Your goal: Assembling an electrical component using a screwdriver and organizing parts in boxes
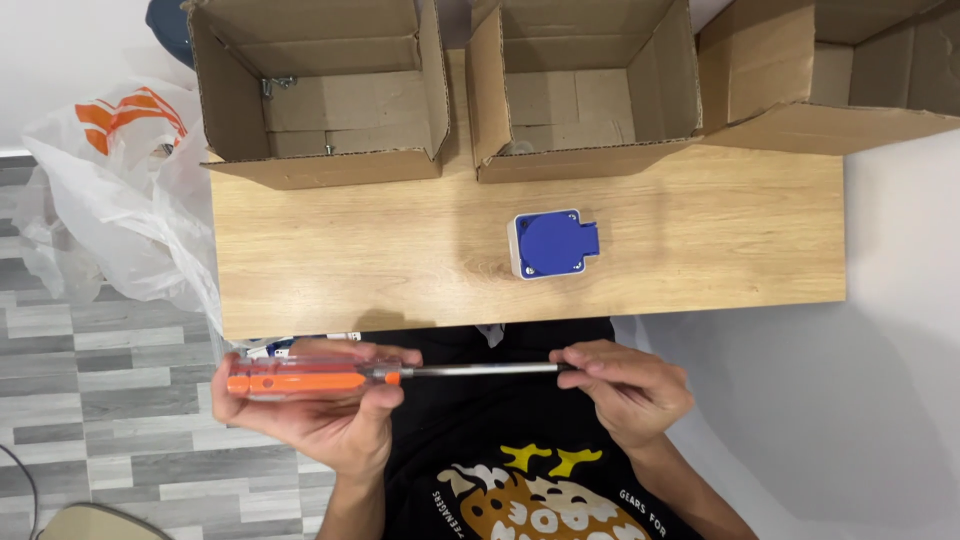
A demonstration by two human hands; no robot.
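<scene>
Orange-handled screwdriver (330, 378) lies gripped in left hand (320, 410); right hand (625, 385) pinches its tip, steadying it below the blue socket (553, 243).

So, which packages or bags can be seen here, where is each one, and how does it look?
Left open brown cardboard box: back left of the wooden table, square, small metal parts inside.
Middle open brown cardboard box: back centre, square; contents unclear.
Right brown cardboard box: back right corner, larger, partly cut off.
White plastic bag with orange print: floor left of the table, crumpled.
No screens or signs.
</scene>
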